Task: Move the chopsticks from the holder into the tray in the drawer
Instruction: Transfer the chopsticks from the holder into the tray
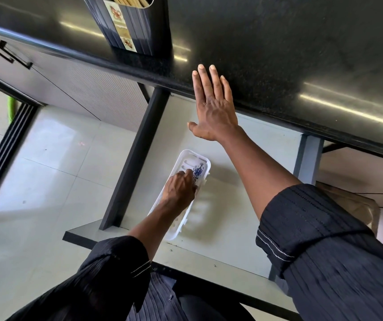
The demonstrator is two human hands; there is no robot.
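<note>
White tray (203,159) under left grip (181,187); chopsticks (130,1) well apart.

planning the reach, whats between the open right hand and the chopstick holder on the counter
Head view: only bare black countertop lies between the right hand and the chopstick holder; nothing stands there.

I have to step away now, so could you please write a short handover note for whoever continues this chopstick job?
Left hand: down in the white tray in the open drawer; what it holds is hidden.
Right hand: open and flat, empty, at the countertop edge.
Holder: on the countertop, chopsticks inside.
Done: drawer open; no chopsticks clearly visible in the tray.
Left: move the chopsticks from the holder into the tray.
</note>
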